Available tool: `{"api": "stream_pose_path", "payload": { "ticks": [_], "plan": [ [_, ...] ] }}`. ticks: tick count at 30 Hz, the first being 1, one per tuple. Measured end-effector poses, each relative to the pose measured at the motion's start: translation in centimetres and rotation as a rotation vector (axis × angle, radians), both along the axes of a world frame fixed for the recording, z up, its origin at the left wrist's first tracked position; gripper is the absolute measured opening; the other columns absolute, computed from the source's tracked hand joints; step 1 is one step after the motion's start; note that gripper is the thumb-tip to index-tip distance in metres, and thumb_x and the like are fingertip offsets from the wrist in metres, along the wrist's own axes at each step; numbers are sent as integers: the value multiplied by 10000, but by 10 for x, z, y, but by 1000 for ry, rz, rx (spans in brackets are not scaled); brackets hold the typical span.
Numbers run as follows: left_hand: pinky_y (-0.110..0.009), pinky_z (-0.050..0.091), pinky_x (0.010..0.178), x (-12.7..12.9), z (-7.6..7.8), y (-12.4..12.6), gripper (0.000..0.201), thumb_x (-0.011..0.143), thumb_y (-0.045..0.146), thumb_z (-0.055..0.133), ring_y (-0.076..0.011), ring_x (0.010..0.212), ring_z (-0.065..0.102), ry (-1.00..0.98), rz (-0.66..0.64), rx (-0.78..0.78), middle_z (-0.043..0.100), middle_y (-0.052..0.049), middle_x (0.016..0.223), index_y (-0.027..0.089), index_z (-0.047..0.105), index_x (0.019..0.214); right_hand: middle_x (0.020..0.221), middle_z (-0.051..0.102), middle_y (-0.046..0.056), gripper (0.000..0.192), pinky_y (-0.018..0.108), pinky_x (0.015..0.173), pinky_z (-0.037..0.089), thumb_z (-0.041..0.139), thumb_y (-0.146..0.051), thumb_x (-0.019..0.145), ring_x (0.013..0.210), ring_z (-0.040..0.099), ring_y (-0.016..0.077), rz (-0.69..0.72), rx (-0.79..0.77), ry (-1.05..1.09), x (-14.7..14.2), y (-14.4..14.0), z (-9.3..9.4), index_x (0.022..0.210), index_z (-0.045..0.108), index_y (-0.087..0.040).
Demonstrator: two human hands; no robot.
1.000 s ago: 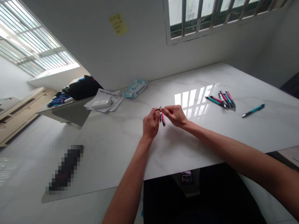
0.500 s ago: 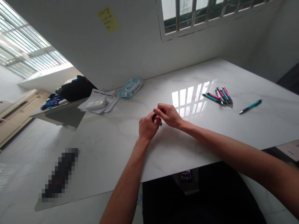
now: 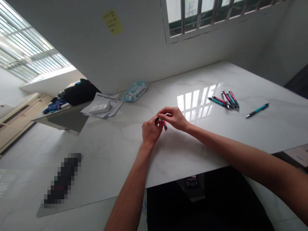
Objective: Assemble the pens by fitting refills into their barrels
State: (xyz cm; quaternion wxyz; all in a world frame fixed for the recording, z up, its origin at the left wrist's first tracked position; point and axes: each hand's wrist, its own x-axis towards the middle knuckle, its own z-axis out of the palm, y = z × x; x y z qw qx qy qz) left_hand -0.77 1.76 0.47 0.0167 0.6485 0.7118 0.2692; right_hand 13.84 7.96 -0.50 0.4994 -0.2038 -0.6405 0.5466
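Here, both hands meet above the glossy white marble-patterned tabletop (image 3: 216, 141), fingertips almost touching. Left hand (image 3: 150, 131): fingers curled and pinching a small dark part, probably a pen tip or cap, too small to identify. Right hand (image 3: 173, 117): thumb and forefinger pressed together on the slim pink-and-black plastic pen barrel (image 3: 165, 124), which hangs just below the fingertips with a thin white refill end showing beneath.

Judged step: fitting or separating the two pen pieces between the fingertips.

Procedure for a clean result:
- Keep the barrel pinched close to the joint, not at the far end.
- Line up both pieces on one axis before pressing or twisting.
- Turn with the left fingertips only; hold the right pinch steady.
- Work low over the tabletop, so any dropped small part lands close to the fingers.

Well to the right of the fingers: a loose cluster of pink and teal click pens (image 3: 226, 100), and a single teal pen (image 3: 257, 110) apart from it. Beyond the left fingers, near the wall: a pale blue wet-wipe pack (image 3: 135, 91) and a stack of white papers (image 3: 102, 106).
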Motion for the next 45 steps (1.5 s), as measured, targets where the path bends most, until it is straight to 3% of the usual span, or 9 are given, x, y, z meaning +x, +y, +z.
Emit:
{"api": "stream_pose_path", "payload": {
  "ticks": [7, 12, 16, 22, 26, 32, 38, 42, 45],
  "plan": [
    [-287, 308, 646, -6, -1, 1, 133, 843, 203, 572, -161, 613, 523, -1, -2, -40, 604, 5, 637, 221, 608, 716, 958, 785, 49, 292, 356, 905, 606, 834, -437, 795, 925, 735, 195, -34, -29, 97, 2, 17, -1, 947, 765, -198],
    [-283, 303, 639, -8, 2, 1, 148, 839, 215, 568, -152, 586, 496, -17, 55, -11, 559, 12, 617, 222, 552, 692, 944, 765, 36, 326, 359, 903, 618, 840, -413, 792, 907, 731, 179, -257, 40, 87, 24, 39, 6, 1022, 720, -214],
    [-291, 291, 636, -9, 2, 2, 152, 834, 193, 565, -156, 586, 500, -16, 84, 11, 553, 9, 613, 225, 545, 686, 949, 764, 37, 233, 379, 934, 611, 769, -315, 850, 891, 732, 173, -403, 157, -50, 36, 51, -2, 1053, 726, -208],
    [-288, 301, 633, -9, 1, 2, 156, 843, 192, 561, -163, 589, 501, -32, 78, 19, 543, 8, 613, 230, 542, 693, 855, 775, 42, 144, 344, 812, 595, 737, -119, 783, 770, 706, 158, -278, 130, -503, 34, 60, -32, 914, 767, -170],
    [-286, 307, 637, -9, 1, 1, 156, 832, 196, 568, -158, 591, 491, -41, 70, 16, 540, 11, 612, 229, 529, 684, 891, 789, 50, 144, 301, 792, 570, 729, -120, 797, 761, 688, 136, -239, 113, -561, 33, 62, -38, 922, 782, -166],
    [-277, 307, 632, -8, -4, 3, 151, 829, 228, 564, -146, 591, 473, -73, 16, 3, 548, 17, 620, 224, 520, 685, 916, 793, 38, 168, 272, 755, 529, 736, -153, 807, 762, 672, 129, -211, 142, -585, 34, 57, -34, 961, 796, -182],
    [-263, 327, 625, -8, -6, 4, 183, 801, 214, 552, -127, 562, 411, -141, 5, 20, 476, 44, 590, 224, 444, 653, 877, 734, 34, 239, 284, 732, 480, 706, -177, 796, 753, 600, 150, -271, 209, -624, 36, 55, -28, 1015, 799, -198],
    [-254, 340, 620, -8, -4, 4, 203, 785, 219, 549, -117, 548, 374, -173, 6, 34, 433, 53, 579, 226, 404, 644, 807, 639, 11, 154, 273, 698, 432, 616, -168, 805, 727, 543, 143, -315, 341, -503, 33, 43, -13, 903, 733, -184],
    [-252, 347, 623, -7, -3, 4, 200, 799, 239, 554, -118, 553, 388, -164, 5, 40, 442, 51, 576, 223, 425, 647, 721, 547, -29, 96, 258, 660, 395, 600, -176, 800, 657, 474, 123, -245, 389, -431, 27, 25, 2, 862, 673, -189]
  ]
}}
